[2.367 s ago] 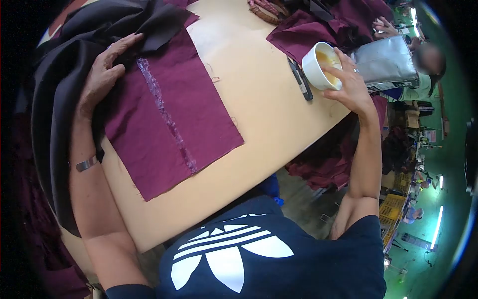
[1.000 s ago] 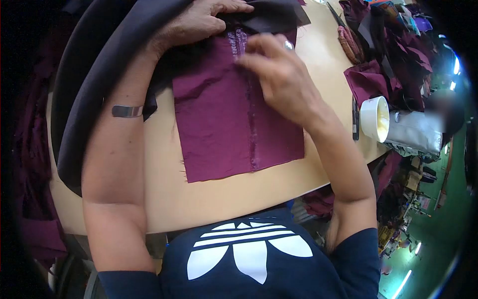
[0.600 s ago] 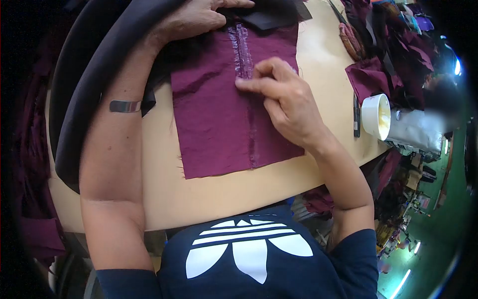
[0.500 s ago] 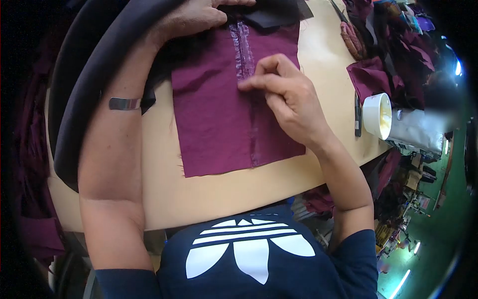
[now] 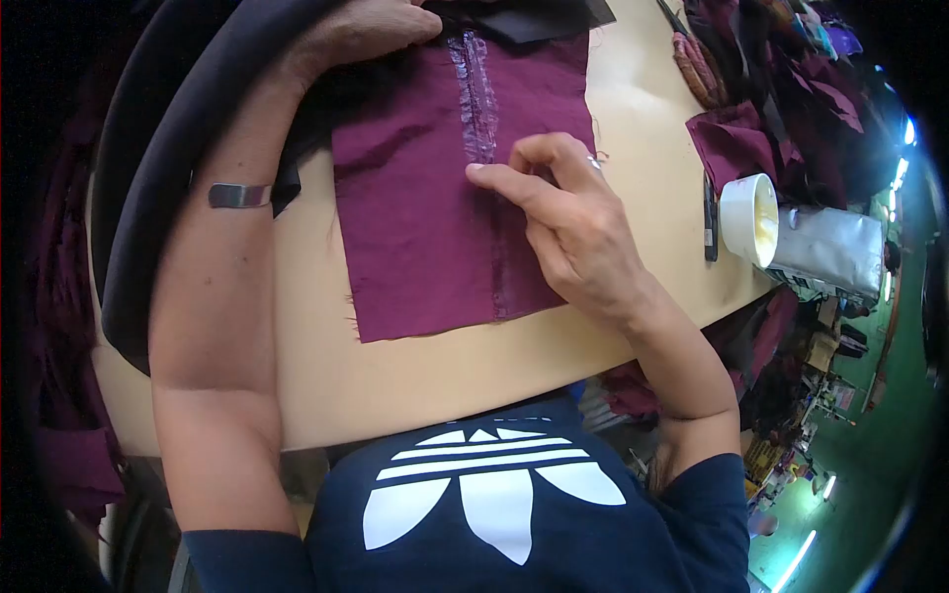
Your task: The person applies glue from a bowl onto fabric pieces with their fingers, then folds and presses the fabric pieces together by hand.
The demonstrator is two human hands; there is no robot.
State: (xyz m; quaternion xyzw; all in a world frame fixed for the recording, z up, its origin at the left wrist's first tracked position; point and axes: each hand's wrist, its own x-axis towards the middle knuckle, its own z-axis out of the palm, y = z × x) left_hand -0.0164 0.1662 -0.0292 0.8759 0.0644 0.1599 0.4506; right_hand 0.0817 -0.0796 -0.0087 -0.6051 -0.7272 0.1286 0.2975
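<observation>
A maroon fabric panel point(image 5: 415, 217) lies flat on the table, its lower edge frayed. Down its middle runs a seam point(image 5: 497, 267), and a shiny, wet-looking smear point(image 5: 474, 94) covers the seam's upper part. My right hand point(image 5: 583, 217) is over the panel, one finger stretched to the smear's lower end and the others loosely bent, nothing held. At the top left, my left hand point(image 5: 371, 28) rests near the panel's upper edge, beside black fabric point(image 5: 534, 20). Its thumb is stretched out; its other fingers are mostly cut off by the frame.
On the right stand a white bowl point(image 5: 733, 222) of yellowish paste and a silvery package point(image 5: 830, 247). A dark slim tool point(image 5: 710, 222) lies by the bowl. Scissors point(image 5: 697, 69) with wrapped handles lie farther back, near maroon scraps point(image 5: 732, 138). A thick black roll point(image 5: 148, 227) curves along the left.
My right hand has shifted slightly down, its extended finger still at the seam. My left hand has moved a little up and left, and the panel sits slightly higher and further left in view.
</observation>
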